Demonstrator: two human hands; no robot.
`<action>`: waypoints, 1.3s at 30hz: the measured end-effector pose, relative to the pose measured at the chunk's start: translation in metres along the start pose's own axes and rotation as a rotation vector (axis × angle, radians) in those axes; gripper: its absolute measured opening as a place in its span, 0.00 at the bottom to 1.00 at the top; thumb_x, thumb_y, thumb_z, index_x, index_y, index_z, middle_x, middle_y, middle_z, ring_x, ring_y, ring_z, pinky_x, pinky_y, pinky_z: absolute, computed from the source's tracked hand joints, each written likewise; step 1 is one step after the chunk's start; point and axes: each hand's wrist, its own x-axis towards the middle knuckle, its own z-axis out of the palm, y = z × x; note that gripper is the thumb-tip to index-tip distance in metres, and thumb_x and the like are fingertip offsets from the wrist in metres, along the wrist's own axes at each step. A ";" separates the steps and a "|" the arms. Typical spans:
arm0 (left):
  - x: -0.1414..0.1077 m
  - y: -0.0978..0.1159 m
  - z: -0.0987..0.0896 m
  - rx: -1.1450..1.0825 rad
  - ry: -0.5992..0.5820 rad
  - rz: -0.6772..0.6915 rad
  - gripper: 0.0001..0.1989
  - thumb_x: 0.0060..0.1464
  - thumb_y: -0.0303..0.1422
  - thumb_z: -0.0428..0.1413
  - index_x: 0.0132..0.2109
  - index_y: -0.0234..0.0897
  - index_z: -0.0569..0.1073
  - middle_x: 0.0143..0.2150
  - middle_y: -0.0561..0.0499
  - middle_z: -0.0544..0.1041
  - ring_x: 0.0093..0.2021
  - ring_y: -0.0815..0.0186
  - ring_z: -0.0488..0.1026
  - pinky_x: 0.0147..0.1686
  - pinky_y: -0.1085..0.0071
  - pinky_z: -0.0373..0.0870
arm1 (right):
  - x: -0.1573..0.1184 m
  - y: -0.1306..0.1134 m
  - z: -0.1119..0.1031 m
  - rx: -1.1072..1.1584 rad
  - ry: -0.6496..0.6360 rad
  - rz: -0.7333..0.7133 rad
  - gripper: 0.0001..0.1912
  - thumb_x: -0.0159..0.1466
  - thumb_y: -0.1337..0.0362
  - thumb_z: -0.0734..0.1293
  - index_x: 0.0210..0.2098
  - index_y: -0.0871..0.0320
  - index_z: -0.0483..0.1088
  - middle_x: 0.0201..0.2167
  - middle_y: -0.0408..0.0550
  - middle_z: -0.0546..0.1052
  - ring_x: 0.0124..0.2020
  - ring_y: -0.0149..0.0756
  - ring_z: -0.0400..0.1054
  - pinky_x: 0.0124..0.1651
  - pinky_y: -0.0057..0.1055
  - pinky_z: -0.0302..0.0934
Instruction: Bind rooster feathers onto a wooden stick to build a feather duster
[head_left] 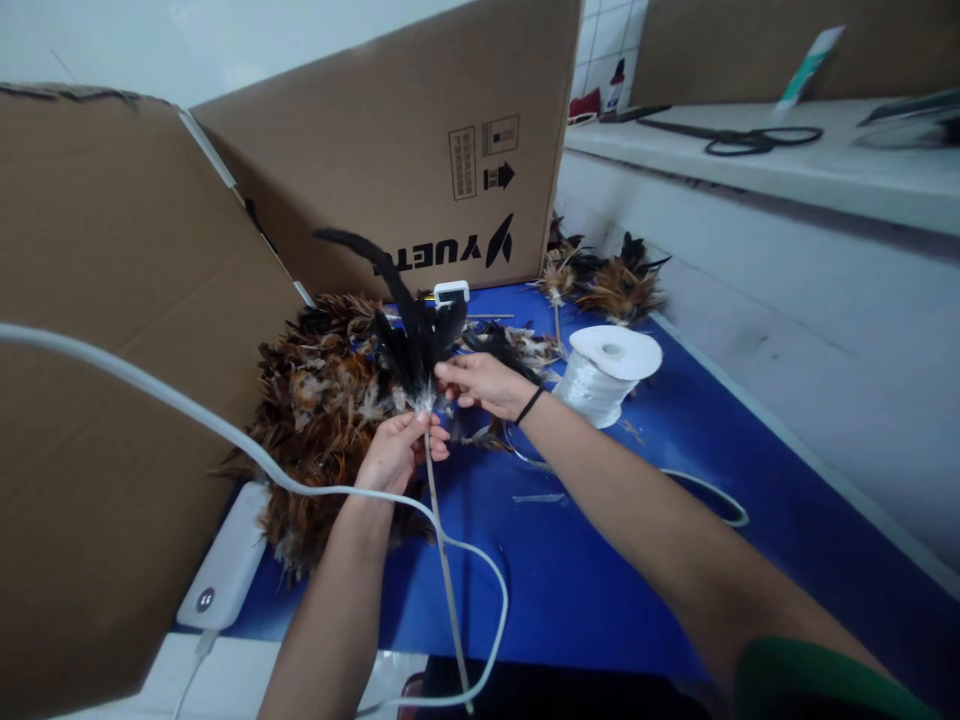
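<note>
My left hand (pixel 405 445) pinches a thin stick (pixel 444 560) near its top, where a bunch of black feathers (pixel 420 345) fans upward with one long curved plume. The stick slants down toward the front edge of the table. At the base of the black feathers, my right hand (pixel 480 383) has its thumb and fingertips pressed together at the bunch's right side; whether a single feather or a strand sits in that pinch is too small to tell. A large heap of brown feathers (pixel 322 410) lies behind and left of my left hand. Right of my right wrist stands a white spool (pixel 600 385) of clear strip.
Cardboard boxes (pixel 390 150) wall off the back and left. A white power bank (pixel 225 560) lies at the left, and a white cable (pixel 247 445) crosses before my left forearm. Feather bundles (pixel 619 280) lie at the back right. Scissors (pixel 750 140) rest on the ledge.
</note>
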 end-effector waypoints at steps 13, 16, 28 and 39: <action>0.009 0.003 -0.015 -0.031 0.130 0.085 0.08 0.54 0.31 0.54 0.32 0.28 0.70 0.26 0.45 0.77 0.23 0.68 0.74 0.28 0.72 0.74 | 0.033 0.031 -0.006 -0.950 0.281 0.045 0.10 0.45 0.60 0.72 0.20 0.61 0.71 0.26 0.52 0.75 0.36 0.43 0.70 0.38 0.31 0.59; 0.009 0.003 -0.013 -0.010 0.142 0.078 0.08 0.54 0.31 0.53 0.32 0.28 0.70 0.26 0.44 0.77 0.23 0.68 0.74 0.27 0.72 0.73 | 0.036 0.032 0.000 -0.997 0.290 0.095 0.08 0.41 0.65 0.72 0.21 0.62 0.70 0.28 0.55 0.75 0.37 0.45 0.70 0.37 0.32 0.58; 0.010 0.001 -0.011 0.006 0.169 0.085 0.09 0.54 0.31 0.53 0.31 0.27 0.69 0.25 0.44 0.77 0.23 0.68 0.74 0.27 0.73 0.73 | 0.014 0.017 -0.019 -0.337 0.291 0.113 0.05 0.54 0.66 0.65 0.26 0.60 0.64 0.15 0.37 0.65 0.15 0.22 0.57 0.20 0.22 0.54; 0.013 -0.004 -0.010 0.043 0.179 0.087 0.09 0.56 0.29 0.50 0.32 0.27 0.69 0.25 0.44 0.76 0.22 0.69 0.74 0.26 0.74 0.73 | 0.008 0.016 -0.028 0.137 0.307 -0.071 0.14 0.41 0.67 0.72 0.27 0.61 0.67 0.22 0.39 0.70 0.23 0.24 0.62 0.22 0.22 0.50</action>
